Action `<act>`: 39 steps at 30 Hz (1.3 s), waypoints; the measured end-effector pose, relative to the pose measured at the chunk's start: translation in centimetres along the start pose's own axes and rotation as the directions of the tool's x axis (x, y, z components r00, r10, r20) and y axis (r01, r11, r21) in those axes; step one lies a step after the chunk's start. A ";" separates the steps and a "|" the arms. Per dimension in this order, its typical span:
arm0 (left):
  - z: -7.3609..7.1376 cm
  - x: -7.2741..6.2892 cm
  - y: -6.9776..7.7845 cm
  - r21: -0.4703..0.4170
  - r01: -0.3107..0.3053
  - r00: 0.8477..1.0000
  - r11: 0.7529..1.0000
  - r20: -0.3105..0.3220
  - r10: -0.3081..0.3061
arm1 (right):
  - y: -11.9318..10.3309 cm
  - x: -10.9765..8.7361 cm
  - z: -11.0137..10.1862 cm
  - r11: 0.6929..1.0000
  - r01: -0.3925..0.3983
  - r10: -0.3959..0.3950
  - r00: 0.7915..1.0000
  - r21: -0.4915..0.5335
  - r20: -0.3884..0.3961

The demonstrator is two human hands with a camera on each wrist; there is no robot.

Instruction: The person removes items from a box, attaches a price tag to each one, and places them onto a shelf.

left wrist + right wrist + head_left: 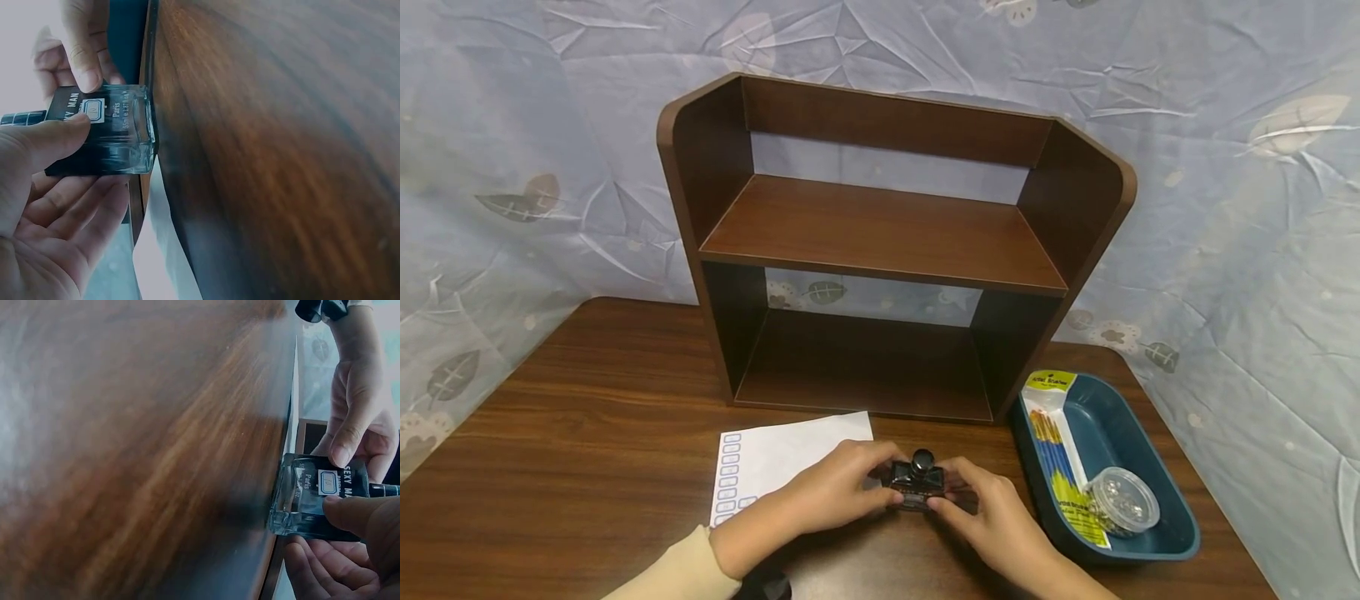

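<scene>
A dark glass perfume bottle (917,479) with a round black cap (922,459) is upright between both hands, its base at the tabletop. My left hand (842,492) grips one side, thumb on the front and fingers behind. From the other side, my right hand (992,512) holds it the same way. A small blue-bordered sticker (94,110) sits on the bottle's front, between the two thumbs. The wrist views also show printed white lettering there. Beside the left hand lies a white sheet (797,450) with blue-bordered stickers down its left side.
Behind the hands stands a two-tier brown shelf (880,229) on the wooden table (587,400). To the right, a blue tray (1150,450) holds a packet of artist brushes (1060,458) and a lidded clear tub (1123,500). Patterned cloth (550,125) hangs behind.
</scene>
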State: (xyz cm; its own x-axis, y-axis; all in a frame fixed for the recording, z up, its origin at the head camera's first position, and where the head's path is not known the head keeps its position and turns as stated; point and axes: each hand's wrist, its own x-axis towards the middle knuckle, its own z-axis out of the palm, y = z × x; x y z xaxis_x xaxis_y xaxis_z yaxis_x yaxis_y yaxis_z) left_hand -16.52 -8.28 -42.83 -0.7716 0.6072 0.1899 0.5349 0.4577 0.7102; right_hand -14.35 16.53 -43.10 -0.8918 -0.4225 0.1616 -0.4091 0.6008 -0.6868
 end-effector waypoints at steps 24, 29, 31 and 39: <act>-2.9 0.1 -0.2 -0.093 0.052 0.982 0.994 -0.174 -0.067 | -4.2 4.6 -1.0 0.996 0.029 -0.027 0.999 -0.079 0.033; -3.5 0.4 -1.0 -0.098 0.041 0.970 0.994 -0.235 -0.063 | -4.5 6.1 -1.1 0.995 0.040 -0.037 0.999 -0.092 0.038; -3.8 0.5 -1.3 -0.096 0.032 0.965 0.995 -0.257 -0.056 | -4.5 6.8 -1.1 0.995 0.046 -0.042 0.998 -0.087 0.043; -5.6 0.9 -2.5 -0.094 0.040 0.949 0.995 -0.309 -0.068 | -3.9 9.7 -1.0 0.994 0.109 -0.108 0.993 -0.014 0.046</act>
State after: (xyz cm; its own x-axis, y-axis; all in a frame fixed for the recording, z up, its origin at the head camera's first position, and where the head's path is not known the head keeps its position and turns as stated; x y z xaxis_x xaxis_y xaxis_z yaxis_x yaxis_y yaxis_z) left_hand -20.49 -12.51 -40.68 -0.8745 0.3445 0.3415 0.4686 0.4183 0.7781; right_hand -21.63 10.80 -38.15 -0.8324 -0.5159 0.2023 -0.5066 0.5606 -0.6550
